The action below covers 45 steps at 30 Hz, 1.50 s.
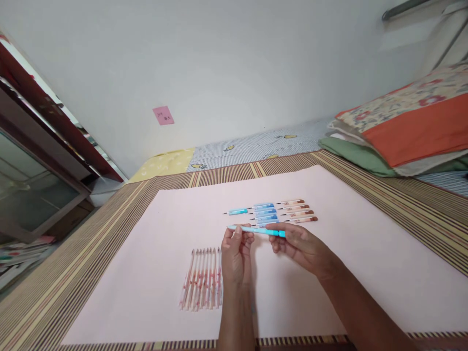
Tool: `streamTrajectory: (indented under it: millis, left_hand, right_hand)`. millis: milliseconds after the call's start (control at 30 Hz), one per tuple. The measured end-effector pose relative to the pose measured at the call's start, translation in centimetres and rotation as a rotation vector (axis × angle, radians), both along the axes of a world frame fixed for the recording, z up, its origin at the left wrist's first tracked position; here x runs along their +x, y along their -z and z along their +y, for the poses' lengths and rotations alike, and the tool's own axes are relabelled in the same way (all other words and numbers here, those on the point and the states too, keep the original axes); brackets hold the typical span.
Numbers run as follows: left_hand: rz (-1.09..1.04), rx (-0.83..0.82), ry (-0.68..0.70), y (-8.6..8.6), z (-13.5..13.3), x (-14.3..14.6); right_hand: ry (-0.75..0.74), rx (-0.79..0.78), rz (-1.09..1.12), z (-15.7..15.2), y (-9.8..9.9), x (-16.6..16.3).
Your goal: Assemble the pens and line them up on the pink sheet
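Note:
Between my two hands a light blue pen (261, 230) is held up nearly level, its tip pointing left. My left hand (236, 243) pinches it near the tip, thumb on top. At the bright cyan end, my right hand (302, 243) closes its fingers round the pen. Beyond my hands lie short refill-like pieces with dark tips: one cyan piece (238, 211), several blue pieces (263, 211) and several brown-and-peach pieces (297, 207). Left of my left wrist, several slim clear-and-pink pens (200, 280) lie side by side; my forearm hides part of that row.
A pale pink sheet (127, 292) lies under everything on a striped mat (91, 234). Folded bedding (413, 126) is stacked at the right. Behind the mat runs patterned cloth (244, 146) along the wall, where a pink note (163, 115) hangs. A glass-fronted cabinet (32, 180) stands left.

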State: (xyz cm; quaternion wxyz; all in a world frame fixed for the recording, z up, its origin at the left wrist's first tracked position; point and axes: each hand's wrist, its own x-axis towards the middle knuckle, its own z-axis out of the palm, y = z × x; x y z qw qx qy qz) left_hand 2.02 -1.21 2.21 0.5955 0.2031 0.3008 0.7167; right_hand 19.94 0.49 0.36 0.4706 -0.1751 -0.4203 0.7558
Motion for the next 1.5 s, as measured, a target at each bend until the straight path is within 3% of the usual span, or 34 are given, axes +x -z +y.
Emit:
streamTrajectory:
  millis: [600,867,1033,1233,1500]
  left_hand:
    - [-0.003,0.054,0.049,-0.4,-0.2,-0.4]
    - [0.039,0.069,0.088,-0.9,-0.4,-0.6]
    - [0.061,0.039,0.095,-0.5,-0.3,-1.1]
    - [0.250,0.000,0.126,-0.3,-0.2,-1.5]
    - [0.427,-0.091,0.125,0.2,0.2,-1.5]
  right_hand:
    - [-0.130,0.066,-0.095,-0.6,0.5,-0.2]
    - [-0.132,0.110,-0.082,-1.0,-0.8,-2.0]
    - [-0.244,0.116,-0.155,-1.0,-1.3,-1.4]
    - [0.033,0.131,-0.579,-0.7,-1.2,-1.4]
    - [-0.011,0.105,-0.634,-1.5,-0.3,-3.9]
